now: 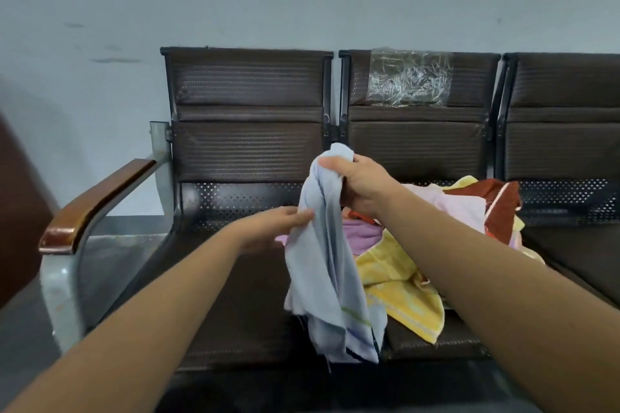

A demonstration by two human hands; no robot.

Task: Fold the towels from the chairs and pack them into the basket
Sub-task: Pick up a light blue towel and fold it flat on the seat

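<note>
A light blue towel (330,265) hangs bunched in the air over the gap between the left and middle seats. My right hand (357,183) grips its top end in a fist. My left hand (285,221) pinches its left edge about a third of the way down. Behind it, a heap of towels lies on the middle chair: a yellow towel (401,298) in front, a purple towel (360,235), a pink towel (446,203) and a dark red towel (496,208). No basket is in view.
A row of brown chairs (248,141) stands against a grey wall. A wooden armrest (97,201) on a metal frame bounds the left end. Clear plastic wrap (407,77) is stuck on the middle backrest.
</note>
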